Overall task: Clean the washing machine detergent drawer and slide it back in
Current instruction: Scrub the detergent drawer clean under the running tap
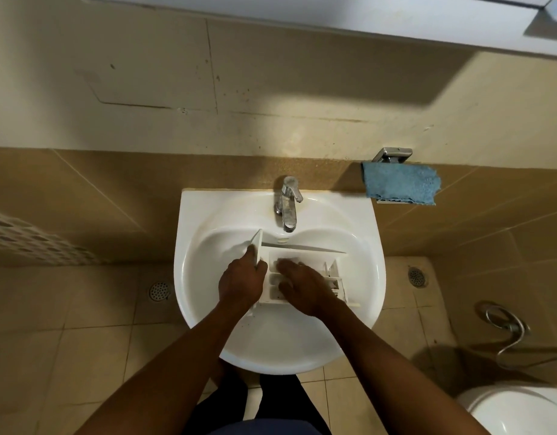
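Head view, straight down onto a white sink (208,309) set against a tiled wall. I see the detergent drawer (305,248) lying inside the bowl, just below the tap (288,204), with its long side running left to right and its front panel standing up at the left end.

The left hand (239,282) grips that panel, fingers curled round its edge. The right hand (305,288) lies over the compartments with its fingers stretched toward the rear one. A grey blur sits at the fingertips, and I cannot tell what it is. The two hands are close together, with the small compartments showing between them.

The drawer's right end stops short of the bowl's right wall, and open bowl lies on the near side, toward the person. A blue cloth (399,183) hangs on the wall to the right of the sink, well apart from the drawer. A toilet (515,412) rim shows at the lower right.
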The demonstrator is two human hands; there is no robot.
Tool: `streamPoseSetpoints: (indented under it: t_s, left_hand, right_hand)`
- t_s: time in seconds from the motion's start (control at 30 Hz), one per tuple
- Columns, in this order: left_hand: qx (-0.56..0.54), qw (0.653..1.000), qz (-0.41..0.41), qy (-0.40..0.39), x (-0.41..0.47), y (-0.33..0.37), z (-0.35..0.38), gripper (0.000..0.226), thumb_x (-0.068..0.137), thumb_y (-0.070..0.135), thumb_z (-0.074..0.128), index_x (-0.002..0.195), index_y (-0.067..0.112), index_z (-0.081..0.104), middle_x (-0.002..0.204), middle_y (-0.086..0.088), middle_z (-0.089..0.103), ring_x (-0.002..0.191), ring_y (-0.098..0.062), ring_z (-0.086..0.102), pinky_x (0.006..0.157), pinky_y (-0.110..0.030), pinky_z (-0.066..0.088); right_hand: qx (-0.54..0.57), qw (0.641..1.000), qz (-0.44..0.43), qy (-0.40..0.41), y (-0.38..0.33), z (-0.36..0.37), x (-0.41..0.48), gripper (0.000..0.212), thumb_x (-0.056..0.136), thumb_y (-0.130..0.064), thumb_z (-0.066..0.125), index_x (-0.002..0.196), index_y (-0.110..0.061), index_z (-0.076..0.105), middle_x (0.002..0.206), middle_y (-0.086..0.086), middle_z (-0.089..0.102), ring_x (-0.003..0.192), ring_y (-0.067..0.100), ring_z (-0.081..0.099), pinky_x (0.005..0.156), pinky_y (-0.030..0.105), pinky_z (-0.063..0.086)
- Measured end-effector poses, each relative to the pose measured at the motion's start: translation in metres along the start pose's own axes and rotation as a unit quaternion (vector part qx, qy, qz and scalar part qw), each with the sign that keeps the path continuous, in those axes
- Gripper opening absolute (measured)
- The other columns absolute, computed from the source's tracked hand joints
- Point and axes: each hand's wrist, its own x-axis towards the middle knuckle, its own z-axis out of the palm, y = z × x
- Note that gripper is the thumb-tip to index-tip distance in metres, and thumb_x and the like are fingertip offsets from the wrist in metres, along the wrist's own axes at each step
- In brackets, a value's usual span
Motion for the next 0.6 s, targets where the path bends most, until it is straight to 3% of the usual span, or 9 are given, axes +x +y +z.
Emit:
streamPoseSetpoints:
  t_s: [0.1,0.17,0.27,0.33,0.4,0.53,0.6]
  left_hand:
    - [0.002,1.0,0.004,0.001,-0.001,0.001,-0.001,0.051,0.106,0.038,0.042,0.154,0.022,0.041,0.123,-0.017,0.069,0.113,-0.036,0.064,0.092,-0.043,0.053]
    - [0.002,1.0,0.003,0.002,-0.001,0.001,-0.001,0.051,0.106,0.039,0.042,0.155,0.021,0.041,0.124,-0.017,0.068,0.114,-0.036,0.064,0.093,-0.043,0.053]
    - [-0.002,1.0,0.007,-0.001,-0.001,0.001,-0.001,0.051,0.106,0.039,0.042,0.154,0.021,0.042,0.125,-0.018,0.068,0.114,-0.036,0.064,0.094,-0.044,0.053]
    - [-0.007,1.0,0.012,0.001,-0.002,0.0,-0.001,0.05,0.106,0.038,0.043,0.152,0.019,0.044,0.123,-0.018,0.069,0.113,-0.037,0.064,0.093,-0.045,0.053]
    - [-0.005,1.0,0.013,0.003,-0.002,0.0,-0.002,0.05,0.106,0.038,0.043,0.151,0.019,0.045,0.123,-0.019,0.068,0.113,-0.038,0.064,0.093,-0.045,0.053]
    - [-0.003,1.0,0.01,-0.001,0.001,-0.002,0.0,0.052,0.106,0.04,0.042,0.154,0.023,0.041,0.123,-0.017,0.068,0.112,-0.036,0.064,0.092,-0.043,0.053]
    - [0.003,1.0,0.011,0.0,0.001,-0.003,0.003,0.053,0.106,0.041,0.04,0.156,0.024,0.039,0.123,-0.016,0.068,0.112,-0.035,0.064,0.091,-0.041,0.052]
  right_hand:
    - [-0.028,0.999,0.035,0.022,0.011,-0.002,0.007,0.038,0.1,-0.035,0.043,0.105,-0.011,0.072,0.117,0.01,0.071,0.109,0.033,0.065,0.083,0.034,0.048]
    - [-0.055,0.994,0.091,-0.01,0.011,-0.006,0.015,0.041,0.102,-0.037,0.043,0.087,-0.01,0.07,0.103,0.01,0.073,0.099,0.032,0.067,0.074,0.032,0.043]
    - [0.008,0.995,0.095,-0.021,-0.003,-0.012,0.025,0.034,0.101,-0.028,0.049,0.082,-0.008,0.069,0.098,0.014,0.073,0.096,0.034,0.066,0.073,0.03,0.04]
    - [0.077,0.996,0.039,-0.011,-0.013,-0.013,0.026,0.027,0.101,-0.015,0.051,0.094,-0.003,0.075,0.107,0.014,0.075,0.102,0.031,0.066,0.078,0.03,0.044]
    - [0.066,0.997,0.013,-0.035,-0.012,-0.014,0.025,0.03,0.102,-0.013,0.05,0.106,-0.001,0.077,0.115,0.014,0.075,0.105,0.029,0.066,0.089,0.033,0.049]
    - [-0.056,0.988,0.096,-0.103,0.025,-0.027,0.025,0.039,0.098,-0.033,0.048,0.067,-0.015,0.062,0.088,0.013,0.073,0.086,0.031,0.066,0.074,0.036,0.05]
    - [-0.087,0.982,0.123,-0.112,0.036,-0.037,0.024,0.041,0.098,-0.037,0.047,0.068,-0.015,0.063,0.087,0.014,0.072,0.083,0.03,0.066,0.074,0.036,0.052]
